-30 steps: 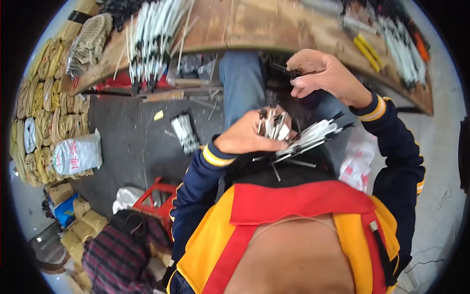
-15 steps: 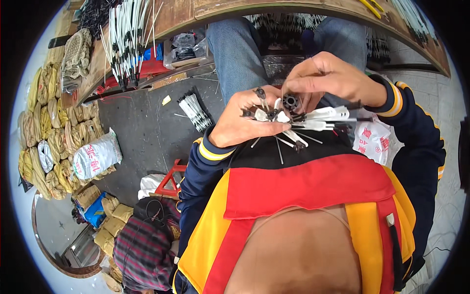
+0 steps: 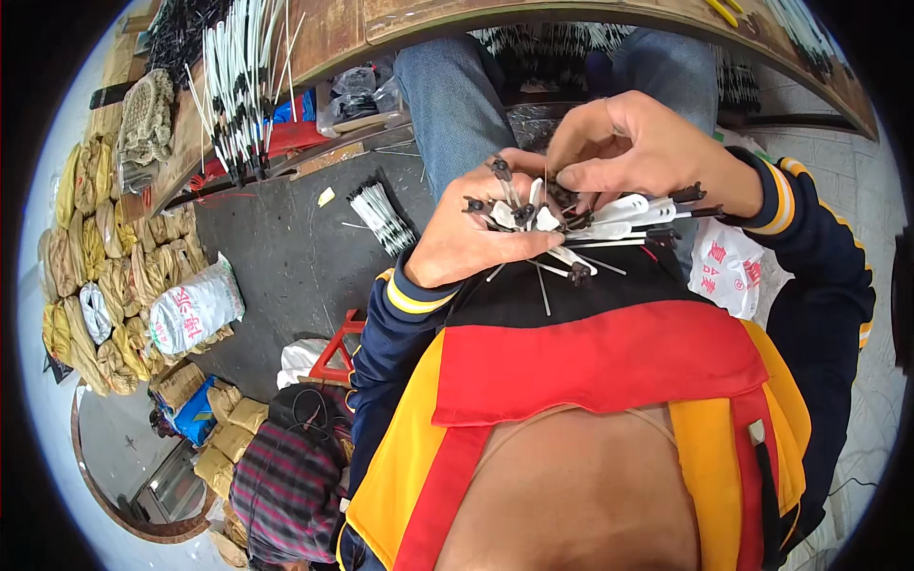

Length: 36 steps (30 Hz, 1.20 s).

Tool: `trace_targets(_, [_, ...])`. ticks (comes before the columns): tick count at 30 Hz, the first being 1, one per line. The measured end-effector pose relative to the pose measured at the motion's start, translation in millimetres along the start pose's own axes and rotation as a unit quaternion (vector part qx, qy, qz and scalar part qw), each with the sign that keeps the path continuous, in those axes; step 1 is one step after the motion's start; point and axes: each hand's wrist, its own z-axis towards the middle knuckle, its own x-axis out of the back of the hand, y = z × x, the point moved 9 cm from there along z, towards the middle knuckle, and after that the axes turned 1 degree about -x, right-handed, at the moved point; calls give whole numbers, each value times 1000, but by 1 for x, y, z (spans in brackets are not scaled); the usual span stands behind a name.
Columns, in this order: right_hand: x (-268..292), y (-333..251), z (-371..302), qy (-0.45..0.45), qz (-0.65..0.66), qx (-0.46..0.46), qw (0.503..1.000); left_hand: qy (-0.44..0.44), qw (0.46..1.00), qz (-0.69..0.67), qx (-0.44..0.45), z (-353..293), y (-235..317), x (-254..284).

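Observation:
My left hand (image 3: 457,224) is closed round a loose bundle of white umbrella ribs (image 3: 624,209) with black joints and ends. The ribs fan out over my lap, several of them pointing right below my other hand. My right hand (image 3: 647,152) is closed, thumb and fingers pinching at a dark round hub (image 3: 560,197) beside my left fingers. The thumb partly covers this hub, and whether a rib tip sits between the fingers is hidden.
A wooden table (image 3: 333,24) spans the far side, carrying a pile of ribs (image 3: 243,86). A further rib bundle (image 3: 381,217) lies on a dark surface at left. Beyond are wrapped packages (image 3: 105,238), a white sack (image 3: 197,303), a red stool (image 3: 338,347) and a person in a plaid top (image 3: 290,485).
My right hand has shifted slightly, its thumb coming down over the hub, which showed plainly before. My left hand keeps its hold on the bundle; the view has shifted a little.

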Motion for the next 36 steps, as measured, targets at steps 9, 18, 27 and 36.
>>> trace_targets(9, [0, 0, 2, 28, 21, -21, 999, -19, 999, 11, -33, -1, -1, 1])
trace_targets(18, [-6, -1, 2, 3, 38, 1, 999, 13, 998, -54, 29, -9, -4, 1])
trace_targets(27, [-5, -14, 3, -39, 12, 52, 998, 70, 992, -103, 24, -2, -5, 2])
trace_targets(36, [0, -13, 8, -97, 111, 278, 949, 267, 960, -29, 83, -33, -17, 39])
